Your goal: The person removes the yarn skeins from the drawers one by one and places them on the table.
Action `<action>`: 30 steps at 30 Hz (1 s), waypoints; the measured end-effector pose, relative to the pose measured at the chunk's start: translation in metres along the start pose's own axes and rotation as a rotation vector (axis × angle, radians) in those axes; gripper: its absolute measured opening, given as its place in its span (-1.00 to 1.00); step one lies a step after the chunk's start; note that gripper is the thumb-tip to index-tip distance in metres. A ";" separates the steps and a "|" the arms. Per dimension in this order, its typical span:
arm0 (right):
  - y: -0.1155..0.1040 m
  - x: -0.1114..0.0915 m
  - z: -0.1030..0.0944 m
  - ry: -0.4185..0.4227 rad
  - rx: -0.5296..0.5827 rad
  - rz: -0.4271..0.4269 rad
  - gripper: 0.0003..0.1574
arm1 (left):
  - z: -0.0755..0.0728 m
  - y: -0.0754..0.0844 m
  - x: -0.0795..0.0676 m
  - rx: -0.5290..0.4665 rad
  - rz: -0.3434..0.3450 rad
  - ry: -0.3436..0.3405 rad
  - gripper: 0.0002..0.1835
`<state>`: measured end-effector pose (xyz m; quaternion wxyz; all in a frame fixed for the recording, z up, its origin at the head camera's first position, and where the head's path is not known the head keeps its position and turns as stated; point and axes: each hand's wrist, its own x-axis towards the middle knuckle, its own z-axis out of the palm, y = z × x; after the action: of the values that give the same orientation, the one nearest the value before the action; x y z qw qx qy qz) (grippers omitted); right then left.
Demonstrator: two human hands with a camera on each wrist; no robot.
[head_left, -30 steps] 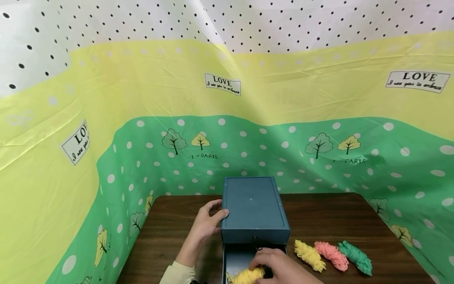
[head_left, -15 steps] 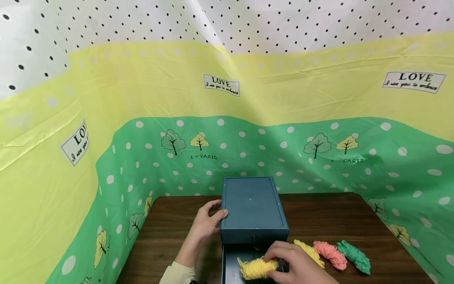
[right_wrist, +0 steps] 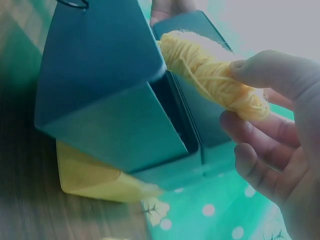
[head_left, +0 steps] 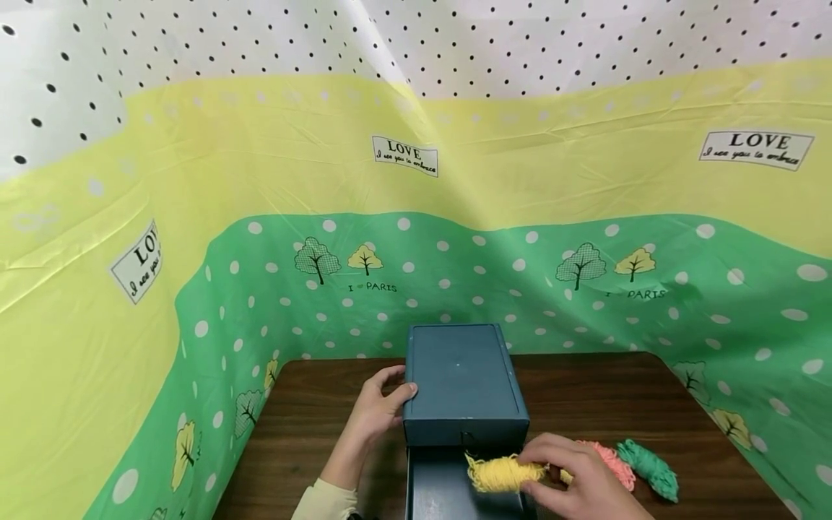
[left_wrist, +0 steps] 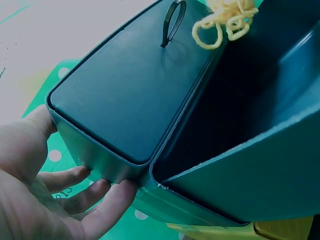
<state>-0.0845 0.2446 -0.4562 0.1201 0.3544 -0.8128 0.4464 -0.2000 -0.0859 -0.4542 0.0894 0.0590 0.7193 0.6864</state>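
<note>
My right hand (head_left: 575, 473) pinches a skein of yellow yarn (head_left: 503, 474) between thumb and fingers, over the right side of the pulled-out lower drawer (head_left: 448, 498). In the right wrist view, the skein (right_wrist: 200, 70) is apart from the drawer, lifted above its edge. My left hand (head_left: 380, 404) rests against the left side of the dark blue drawer box (head_left: 460, 375), thumb at the top edge. The left wrist view shows those fingers (left_wrist: 107, 205) nearly straight, their tips touching the box's side. A black loop handle (left_wrist: 172, 25) hangs on the upper drawer's front.
On the dark wooden table (head_left: 312, 433), a pink skein (head_left: 611, 466) and a green skein (head_left: 650, 469) lie to the right. Another yellow skein (head_left: 564, 477) is mostly hidden behind my right hand. A patterned curtain (head_left: 448, 267) stands behind the table.
My right hand has lifted the yellow skein out of the drawer's inside and carried it to the right. The left hand and drawer box stay put.
</note>
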 end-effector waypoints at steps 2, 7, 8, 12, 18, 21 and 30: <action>-0.001 -0.004 -0.004 0.031 -0.045 0.035 -0.63 | 0.000 0.001 0.000 0.002 0.002 0.000 -0.31; -0.001 -0.017 -0.012 0.112 -0.172 0.130 -0.60 | 0.000 0.001 0.002 0.006 0.005 0.000 -0.32; 0.000 -0.019 -0.013 0.127 -0.189 0.140 -0.59 | 0.000 0.001 0.002 0.005 0.004 0.001 -0.32; 0.006 -0.029 -0.018 0.168 -0.194 0.169 -0.56 | 0.000 0.001 0.002 0.004 0.003 0.005 -0.33; 0.017 -0.043 -0.022 0.219 -0.182 0.328 -0.62 | 0.000 0.001 0.001 0.007 0.004 0.008 -0.33; 0.020 -0.050 -0.022 0.256 -0.178 0.420 -0.64 | -0.001 0.001 0.001 0.011 0.001 0.008 -0.34; 0.034 -0.071 -0.019 0.299 -0.234 0.460 -0.68 | -0.001 0.001 0.002 -0.025 -0.004 -0.015 -0.34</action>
<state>-0.0590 0.3050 -0.5033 0.1740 0.0748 -0.8910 0.4125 -0.2018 -0.0868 -0.4528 0.0971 0.0617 0.7102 0.6946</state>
